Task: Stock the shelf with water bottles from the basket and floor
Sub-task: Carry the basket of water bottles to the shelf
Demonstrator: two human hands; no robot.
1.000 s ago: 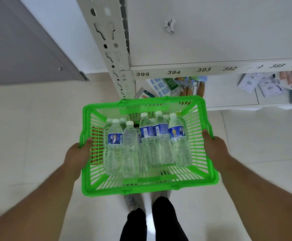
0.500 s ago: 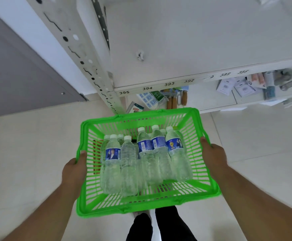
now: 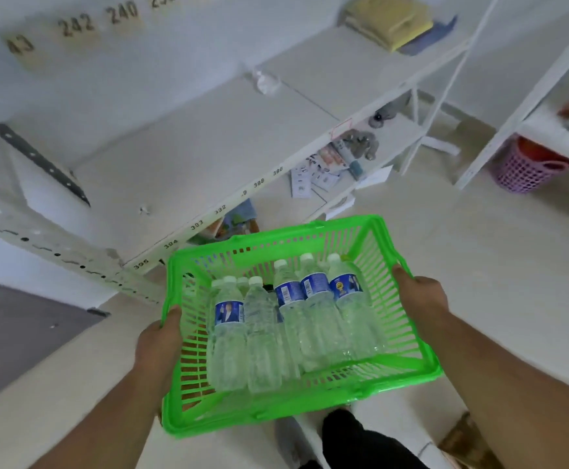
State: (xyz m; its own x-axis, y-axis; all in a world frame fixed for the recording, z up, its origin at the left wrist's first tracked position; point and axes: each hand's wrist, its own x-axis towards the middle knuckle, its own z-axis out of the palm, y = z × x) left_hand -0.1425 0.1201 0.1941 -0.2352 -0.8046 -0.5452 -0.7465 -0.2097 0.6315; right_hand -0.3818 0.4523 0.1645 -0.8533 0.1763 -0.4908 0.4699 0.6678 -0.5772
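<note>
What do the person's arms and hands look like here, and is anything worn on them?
Both forearms are bare: no sleeve shows on either. The left hand and the right hand carry no glove, and no watch, ring or bracelet is visible. Nails are too blurred to describe.

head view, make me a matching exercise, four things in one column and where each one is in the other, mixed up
Things:
1. water bottles
2. green basket
3. pink basket
4. yellow cloth

Places:
a. held by both hands, left hand and right hand, at its sides
b. low down under the right-hand rack
c. on the upper shelf, far end
d. lying inside the green basket

Pairs: 1-d, 2-a, 3-b, 4-c
</note>
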